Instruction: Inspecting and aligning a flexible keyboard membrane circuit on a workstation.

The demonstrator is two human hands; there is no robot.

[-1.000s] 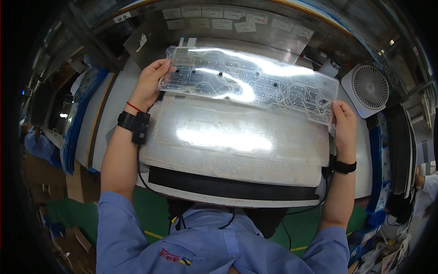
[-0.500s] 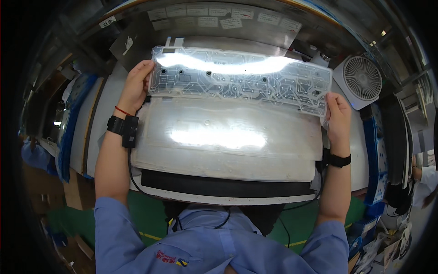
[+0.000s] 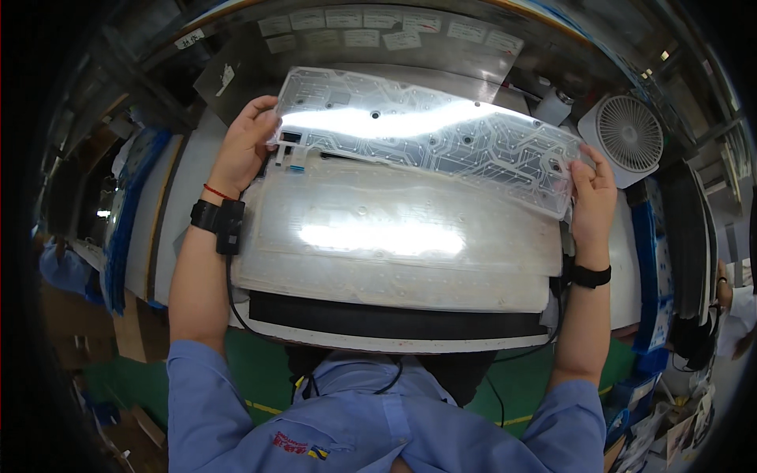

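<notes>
Between my hands is a clear keyboard membrane sheet (image 3: 430, 148) with printed circuit traces, held tilted with its right end lower. My left hand (image 3: 251, 135) pinches its left end, and my right hand (image 3: 591, 185) grips its right end. A short connector tail (image 3: 296, 158) hangs from the sheet's lower left edge. Strong light glares across its middle. Below it lies a stack of similar translucent sheets (image 3: 378, 272), whose lower edges are uneven. Under the stack shows a black mat (image 3: 378, 317).
A white fan (image 3: 627, 135) stands at the back right, next to a bottle (image 3: 553, 106). Paper labels (image 3: 363, 38) line the metal back panel. Blue-edged stacks flank the white bench on both sides. A cable (image 3: 235, 303) runs down from my left wrist. Another person's sleeve (image 3: 740, 311) appears far right.
The sheet has been flipped over: its connector tail was at the upper left edge and now hangs from the lower left. Its right end dips lower, and both hands have shifted slightly right.
</notes>
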